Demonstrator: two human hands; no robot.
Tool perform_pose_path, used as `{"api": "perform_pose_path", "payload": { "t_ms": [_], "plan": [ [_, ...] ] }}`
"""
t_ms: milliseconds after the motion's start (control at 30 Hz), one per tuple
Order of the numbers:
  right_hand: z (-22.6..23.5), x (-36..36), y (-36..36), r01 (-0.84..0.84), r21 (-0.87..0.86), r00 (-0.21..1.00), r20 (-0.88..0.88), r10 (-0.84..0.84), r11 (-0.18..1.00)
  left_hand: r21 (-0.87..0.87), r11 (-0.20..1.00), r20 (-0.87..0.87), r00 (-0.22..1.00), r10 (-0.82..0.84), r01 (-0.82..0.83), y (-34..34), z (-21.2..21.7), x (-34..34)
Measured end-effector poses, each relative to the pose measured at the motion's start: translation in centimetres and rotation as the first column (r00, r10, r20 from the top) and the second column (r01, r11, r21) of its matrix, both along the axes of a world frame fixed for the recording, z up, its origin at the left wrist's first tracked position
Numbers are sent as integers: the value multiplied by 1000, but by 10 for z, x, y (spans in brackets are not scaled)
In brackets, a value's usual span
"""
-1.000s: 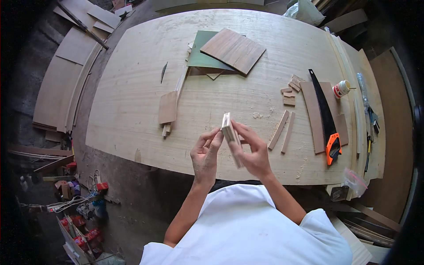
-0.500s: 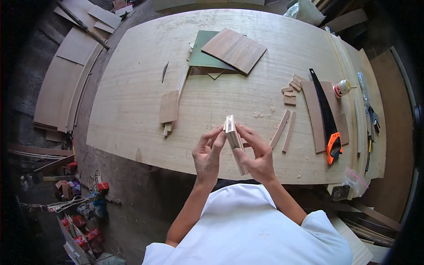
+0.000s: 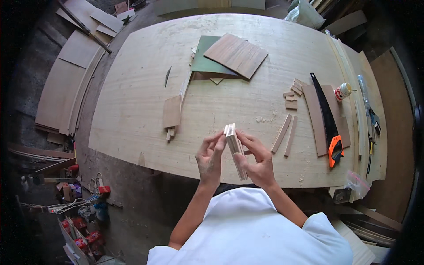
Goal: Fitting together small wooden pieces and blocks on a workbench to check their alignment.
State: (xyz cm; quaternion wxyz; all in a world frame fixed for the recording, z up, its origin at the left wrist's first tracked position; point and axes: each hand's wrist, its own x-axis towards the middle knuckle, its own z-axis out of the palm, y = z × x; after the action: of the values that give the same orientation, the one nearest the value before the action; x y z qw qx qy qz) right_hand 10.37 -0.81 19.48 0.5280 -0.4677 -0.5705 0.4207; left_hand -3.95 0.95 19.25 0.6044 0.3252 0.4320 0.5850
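Above the table's near edge, a small block of layered wooden strips (image 3: 236, 152) stands on edge between my hands, its narrow end facing up. My right hand (image 3: 260, 162) grips it from the right, thumb on the near face and fingers behind. From the left, my left hand (image 3: 210, 160) pinches the upper end with thumb and fingertips. Pale dust covers the left thumb and palm. Just right of my right hand lie two thin wooden strips (image 3: 281, 134), side by side on the table.
On the pale plywood table (image 3: 132, 101) lie a handsaw with an orange handle (image 3: 335, 151), a brown board (image 3: 244, 55) over a green sheet (image 3: 205, 59), small wood offcuts (image 3: 291, 102) and a thin board (image 3: 172, 112). A white tub (image 3: 342, 92) stands at the right.
The whole view has shifted slightly, so the table sits lower in it. Both hands keep hold of the wooden block, which is tilted a little differently.
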Motion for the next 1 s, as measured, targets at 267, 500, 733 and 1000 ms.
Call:
{"api": "perform_pose_path", "payload": {
  "t_ms": [267, 500, 733, 1000],
  "plan": [
    [1, -2, 5, 103, 34, 995, -7, -103, 994, 13, 1000, 3, 1000, -21, 21, 2, -5, 1],
    [-9, 4, 7, 55, -149, 997, -52, -63, 987, -13, 1000, -10, 1000, -21, 20, 3, -2, 2],
    [-20, 8, 18, 78, -270, 988, -108, -110, 960, 7, 999, -17, 999, -45, 45, 3, -3, 0],
    [-12, 7, 20, 67, -214, 989, -118, -94, 974, 11, 999, -47, 998, -50, 51, 3, 1, -1]
  ]
}}
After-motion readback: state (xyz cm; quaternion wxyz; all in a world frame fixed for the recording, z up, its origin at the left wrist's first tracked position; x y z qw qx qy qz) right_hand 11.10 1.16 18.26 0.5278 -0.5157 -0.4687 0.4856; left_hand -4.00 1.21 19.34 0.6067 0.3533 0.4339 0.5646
